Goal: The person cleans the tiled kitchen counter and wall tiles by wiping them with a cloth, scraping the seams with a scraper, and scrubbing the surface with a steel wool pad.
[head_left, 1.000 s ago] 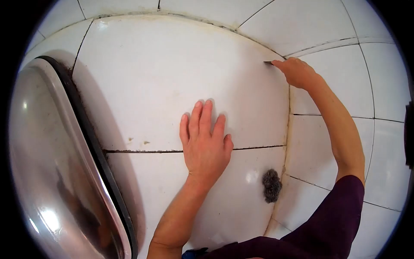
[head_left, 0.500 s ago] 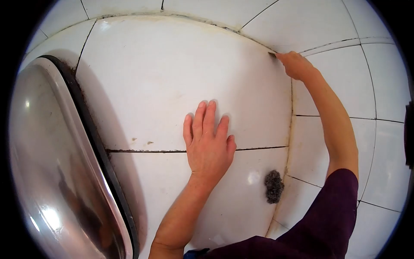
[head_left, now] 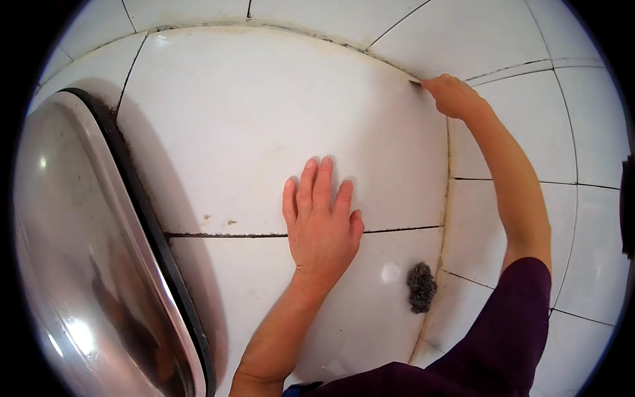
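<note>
My left hand (head_left: 322,231) lies flat on the white tiled surface (head_left: 251,119) with its fingers spread, across a dark joint between two tiles. At the far right corner of that surface, my right hand (head_left: 452,96) is closed on a small thin dark blade (head_left: 416,83). Only the blade's tip shows beyond the fingers, close to the stained seam where the surface meets the wall. A grey steel wool pad (head_left: 421,288) rests near the right seam, to the right of my left hand and touching neither hand.
A large shiny metal basin-like object (head_left: 99,264) with a black rim fills the left side. White wall tiles (head_left: 522,126) rise along the right and far edges. Small brownish spots mark the tile left of my left hand.
Since a second ago, my right hand has moved slightly farther up toward the corner with the blade. My left hand stays flat on the tiles; the view has shifted a little.
</note>
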A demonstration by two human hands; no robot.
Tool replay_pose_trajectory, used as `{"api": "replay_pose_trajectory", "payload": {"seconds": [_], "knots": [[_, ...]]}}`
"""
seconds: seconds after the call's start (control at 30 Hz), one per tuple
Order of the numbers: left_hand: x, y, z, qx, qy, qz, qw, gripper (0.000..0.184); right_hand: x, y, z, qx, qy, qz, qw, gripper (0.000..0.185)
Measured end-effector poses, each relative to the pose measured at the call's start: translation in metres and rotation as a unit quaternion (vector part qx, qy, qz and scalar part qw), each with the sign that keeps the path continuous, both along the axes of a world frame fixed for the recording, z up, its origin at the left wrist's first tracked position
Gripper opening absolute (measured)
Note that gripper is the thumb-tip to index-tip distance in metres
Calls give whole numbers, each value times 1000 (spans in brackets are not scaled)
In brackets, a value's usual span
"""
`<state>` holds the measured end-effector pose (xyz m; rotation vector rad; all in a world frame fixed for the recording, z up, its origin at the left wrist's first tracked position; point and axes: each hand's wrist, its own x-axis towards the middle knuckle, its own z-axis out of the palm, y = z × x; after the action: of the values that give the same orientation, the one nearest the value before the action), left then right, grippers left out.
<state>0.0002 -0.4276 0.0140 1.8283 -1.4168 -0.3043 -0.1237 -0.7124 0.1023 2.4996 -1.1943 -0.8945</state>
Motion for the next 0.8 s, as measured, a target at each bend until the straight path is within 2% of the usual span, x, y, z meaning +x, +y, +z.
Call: {"api": "replay_pose_trajectory", "payload": {"seconds": [0.13, 0.2, 0.23, 0.3, 0.4, 0.53, 0.6, 0.63, 0.73, 0.8], "knots": [[0, 1, 0, -3, -3, 0, 1000, 34, -7, 9, -3, -9, -19, -1, 1000, 25], [0, 1, -1, -3, 8, 2, 1000, 34, 8, 30, 12, 51, -8, 10, 999, 26], [-1, 1, -1, -3, 8, 2, 1000, 34, 8, 24, 8, 51, -8, 10, 999, 26], [0, 1, 1, -1, 1, 2, 1000, 34, 3, 5, -3, -25, -7, -13, 1000, 29], [0, 1, 0, -6, 3, 3, 1000, 34, -10, -4, -17, -23, -32, -1, 999, 29], [0, 1, 0, -1, 11, 0, 1000, 34, 16, 24, 4, 17, -19, 31, 999, 28], [0, 1, 1, -3, 9, 1, 1000, 34, 21, 9, 2, 13, 37, -38, 999, 42], [0, 1, 1, -6, 9, 1, 1000, 34, 15, 5, -3, 10, 38, -38, 999, 42], [1, 0, 1, -7, 6, 4, 1000, 34, 9, 4, -7, -20, 27, -15, 999, 39], [1, 2, 0, 2, 14, -1, 1000, 34, 28, 33, 11, 35, 20, -19, 999, 21]]}}
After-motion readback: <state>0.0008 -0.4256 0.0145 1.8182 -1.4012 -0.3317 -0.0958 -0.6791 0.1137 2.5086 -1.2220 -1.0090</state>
